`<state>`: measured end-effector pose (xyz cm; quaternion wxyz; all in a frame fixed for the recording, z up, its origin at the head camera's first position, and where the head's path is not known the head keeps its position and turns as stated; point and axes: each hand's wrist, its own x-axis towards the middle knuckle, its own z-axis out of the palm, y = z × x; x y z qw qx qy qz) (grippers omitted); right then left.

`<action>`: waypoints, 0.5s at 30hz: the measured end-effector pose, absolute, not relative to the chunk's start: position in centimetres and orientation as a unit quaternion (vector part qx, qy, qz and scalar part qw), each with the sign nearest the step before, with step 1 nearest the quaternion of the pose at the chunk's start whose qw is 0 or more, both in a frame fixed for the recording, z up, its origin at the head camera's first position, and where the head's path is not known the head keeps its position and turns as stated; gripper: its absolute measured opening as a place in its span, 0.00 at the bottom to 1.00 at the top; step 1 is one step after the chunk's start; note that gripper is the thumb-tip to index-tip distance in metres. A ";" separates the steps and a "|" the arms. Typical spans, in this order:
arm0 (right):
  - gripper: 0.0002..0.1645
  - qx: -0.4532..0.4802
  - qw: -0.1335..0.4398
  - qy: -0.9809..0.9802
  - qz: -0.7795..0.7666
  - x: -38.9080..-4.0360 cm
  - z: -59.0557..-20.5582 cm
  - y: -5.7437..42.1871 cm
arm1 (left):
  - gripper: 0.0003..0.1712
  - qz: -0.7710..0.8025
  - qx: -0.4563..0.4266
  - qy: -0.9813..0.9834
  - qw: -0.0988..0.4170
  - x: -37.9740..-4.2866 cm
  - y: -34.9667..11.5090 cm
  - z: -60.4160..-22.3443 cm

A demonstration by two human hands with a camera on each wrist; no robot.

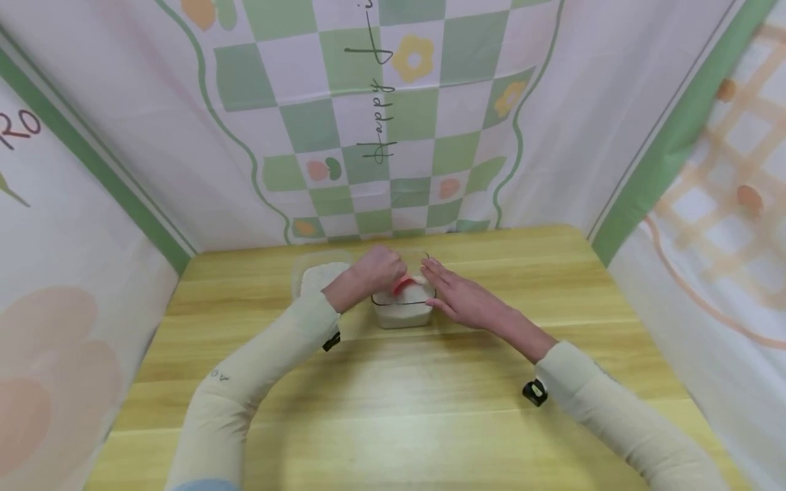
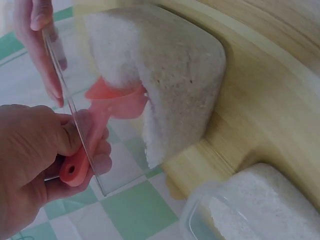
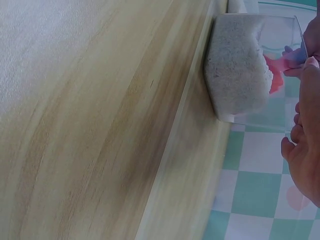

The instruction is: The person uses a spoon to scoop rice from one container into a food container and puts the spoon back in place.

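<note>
My left hand (image 1: 371,269) grips the handle of a red plastic scoop (image 2: 100,117) inside a clear, square-cornered container (image 1: 402,304). White rice (image 2: 185,65) partly fills this container, and its surface is uneven in the left wrist view. The scoop's bowl is at the rice surface, with white grains in and against it. At the container's right side, my right hand (image 1: 463,296) rests its extended fingers on the rim and wall. The thumb lies lower, near the front right corner.
A second clear container (image 1: 296,273), holding more white rice (image 2: 270,200), stands to the left, partly behind the left forearm. Both stand on a wooden table (image 1: 399,409). Beyond the back edge hangs a green-and-white checked cloth (image 1: 387,123). Cloth also hangs at both sides.
</note>
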<state>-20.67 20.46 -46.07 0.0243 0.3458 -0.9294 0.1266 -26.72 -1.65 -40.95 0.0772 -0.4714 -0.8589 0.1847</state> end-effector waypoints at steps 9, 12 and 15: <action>0.41 0.339 0.019 -0.931 0.134 -20.5 -46.1 20.4 | 0.09 0.158 -0.463 -0.871 0.049 -25.9 -1.8 -39.9; 0.41 0.338 0.022 -0.931 0.135 -20.6 -46.0 20.4 | 0.09 0.147 -0.453 -0.878 0.033 -25.6 -1.7 -39.3; 0.41 0.342 0.023 -0.930 0.135 -20.6 -46.1 20.4 | 0.08 0.130 -0.440 -0.889 0.004 -25.3 -1.7 -38.9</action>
